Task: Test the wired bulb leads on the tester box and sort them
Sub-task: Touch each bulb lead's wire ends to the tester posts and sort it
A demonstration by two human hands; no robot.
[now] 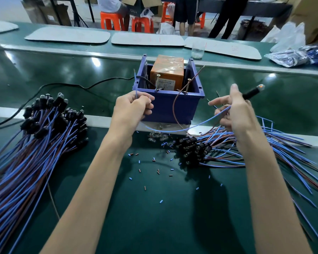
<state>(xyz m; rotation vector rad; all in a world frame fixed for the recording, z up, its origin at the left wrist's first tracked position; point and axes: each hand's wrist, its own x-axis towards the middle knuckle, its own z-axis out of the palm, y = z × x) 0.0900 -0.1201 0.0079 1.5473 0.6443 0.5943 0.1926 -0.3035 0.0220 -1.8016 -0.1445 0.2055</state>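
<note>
The risk I see first is a false reading. My left hand [134,109] pinches the blue wire [182,128] near its end, and that end stands up beside the left wall of the tester box [173,107], apart from the left screw [157,82] as far as I can tell. Only the brown wire [174,105] crosses the right screw [188,86]. If I judge the lead now, a good one could land in the wrong heap. The bulb [260,88] shows an orange glint, and I cannot tell whether it is lit or just reflecting. My right hand [235,110] holds the black socket with thumb raised and fingers loosely curled. If it drifts, the brown wire slides off its screw. A bare wire end brushing my fingers at a live screw would probably sting. The slack blue loop hangs low over the right heap [228,149] and could snag and drag leads out. By count there is one lead in hand, held over the counter [154,217] in front of the box. There are two screws, one orange unit [167,70] inside the box and one black cable [62,85] running to it. The two heaps, the left heap [44,125] being the larger, each hold too many leads to count. A few loose glass bulbs [157,135] lie below the box, and some two dozen insulation scraps [158,171] are scattered about.
</note>
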